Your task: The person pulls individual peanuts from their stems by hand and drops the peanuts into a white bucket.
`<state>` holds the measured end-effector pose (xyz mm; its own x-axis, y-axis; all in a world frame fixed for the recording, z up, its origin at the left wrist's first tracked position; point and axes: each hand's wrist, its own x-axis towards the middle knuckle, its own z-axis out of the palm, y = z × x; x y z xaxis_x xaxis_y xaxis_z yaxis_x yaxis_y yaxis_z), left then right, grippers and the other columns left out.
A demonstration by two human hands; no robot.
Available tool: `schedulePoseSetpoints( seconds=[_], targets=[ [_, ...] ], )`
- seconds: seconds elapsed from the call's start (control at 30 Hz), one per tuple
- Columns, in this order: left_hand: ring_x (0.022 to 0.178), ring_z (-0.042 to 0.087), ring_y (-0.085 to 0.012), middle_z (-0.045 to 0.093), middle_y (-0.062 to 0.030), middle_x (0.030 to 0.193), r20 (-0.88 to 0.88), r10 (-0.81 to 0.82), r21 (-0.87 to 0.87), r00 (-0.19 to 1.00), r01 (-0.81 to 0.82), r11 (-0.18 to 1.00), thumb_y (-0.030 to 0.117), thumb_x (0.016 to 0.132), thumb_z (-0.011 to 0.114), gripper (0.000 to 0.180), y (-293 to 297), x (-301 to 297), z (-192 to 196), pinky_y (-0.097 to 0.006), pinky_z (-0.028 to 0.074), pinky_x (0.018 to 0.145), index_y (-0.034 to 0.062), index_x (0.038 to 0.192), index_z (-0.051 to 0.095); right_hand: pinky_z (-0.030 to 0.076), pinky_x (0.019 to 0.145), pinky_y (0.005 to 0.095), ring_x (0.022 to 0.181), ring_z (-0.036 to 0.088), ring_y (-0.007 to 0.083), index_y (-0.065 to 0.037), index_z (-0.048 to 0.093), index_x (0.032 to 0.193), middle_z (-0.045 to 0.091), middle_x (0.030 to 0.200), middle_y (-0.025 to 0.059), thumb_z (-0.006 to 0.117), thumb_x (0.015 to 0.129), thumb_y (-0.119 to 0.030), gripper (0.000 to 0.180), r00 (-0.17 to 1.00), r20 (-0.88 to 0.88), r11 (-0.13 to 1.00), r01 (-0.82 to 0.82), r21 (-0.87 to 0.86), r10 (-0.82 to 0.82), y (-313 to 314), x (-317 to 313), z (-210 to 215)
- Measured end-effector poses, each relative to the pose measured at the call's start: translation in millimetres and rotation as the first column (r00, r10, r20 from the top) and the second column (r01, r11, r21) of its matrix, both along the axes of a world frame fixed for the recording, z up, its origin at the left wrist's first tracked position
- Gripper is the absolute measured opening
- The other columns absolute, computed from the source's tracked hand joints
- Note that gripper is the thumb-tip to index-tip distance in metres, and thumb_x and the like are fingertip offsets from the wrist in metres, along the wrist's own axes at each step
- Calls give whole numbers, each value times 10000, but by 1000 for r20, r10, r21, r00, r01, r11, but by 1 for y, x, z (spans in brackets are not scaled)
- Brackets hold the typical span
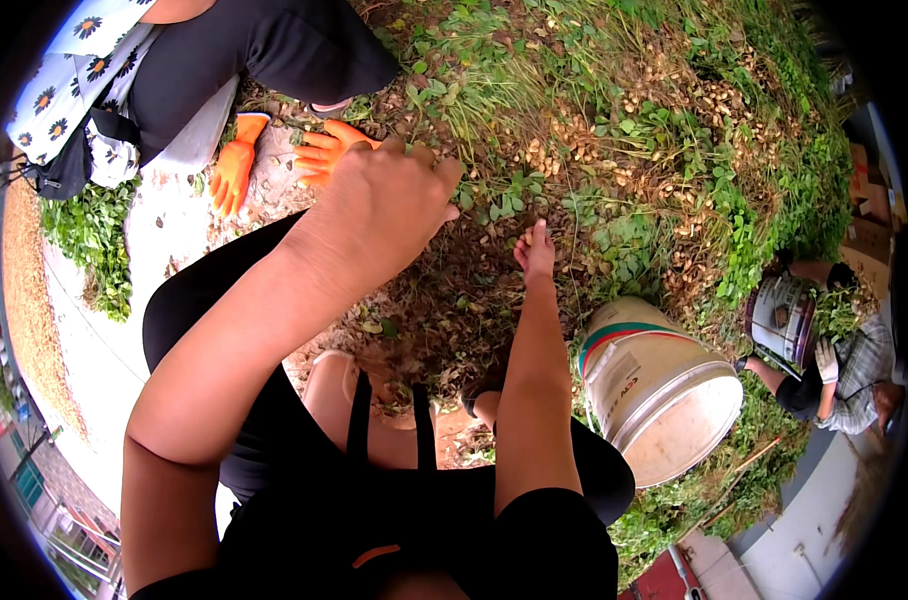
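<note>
L hand [389, 205] up close, blocks peanut plants [614, 130]; bucket [664, 390] nearby.

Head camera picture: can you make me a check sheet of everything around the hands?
Surface: ground of dirt and dry leaves.
Things: peanut plants heaped, pods showing.
Clutter: white bucket lying beside the right arm.
Hands: left hand curled at the plants; right hand reaches into them; grip unclear.
Cables: nothing seen.
Surroundings: another person's orange gloves; a person in white gloves with a second bucket.
</note>
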<state>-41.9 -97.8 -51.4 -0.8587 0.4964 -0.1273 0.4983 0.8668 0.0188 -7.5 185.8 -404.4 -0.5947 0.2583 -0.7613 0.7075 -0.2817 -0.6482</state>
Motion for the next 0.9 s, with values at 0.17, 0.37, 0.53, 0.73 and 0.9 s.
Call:
schedulePoseSetpoints(
  seconds=[0.17,0.37,0.53,0.73,0.9],
  targets=[
    [792,653,-218,628,-64,813,-21,-12,52,1000,13,999,275,843,672,269,3,0,-2,-332,534,682,79,1015,605,463,526,305,598,573,183,-67,598,968,629,796,48,548,980,-280,219,809,101,714,-562,417,579,-40,13,6],
    [799,650,-231,627,-66,823,20,12,70,1000,-14,997,274,838,677,266,10,-4,-1,-339,538,681,75,997,601,480,478,395,560,591,291,-57,495,989,634,711,125,554,972,-273,225,408,471,-53,-709,703,782,-66,22,-7],
    [814,647,-237,626,-69,825,46,2,83,999,-6,997,256,831,684,248,15,-2,5,-335,542,678,72,971,594,460,418,375,491,571,270,-38,462,940,600,638,129,543,975,-302,279,298,530,-131,-767,629,794,-49,7,-3],
    [820,642,-252,623,-79,847,52,4,114,999,-10,993,239,830,679,272,12,-5,3,-359,541,702,74,1032,603,408,403,328,438,495,196,-33,549,1098,589,619,78,512,975,-218,225,486,427,46,-700,713,763,-39,5,-5],
    [824,635,-258,618,-83,845,45,-6,117,999,0,993,225,838,669,265,8,-3,5,-364,532,723,79,1049,606,283,419,262,471,410,74,-75,614,1077,572,644,23,519,984,-272,238,998,-65,992,-7,129,16,-20,4,-2]
  ],
)
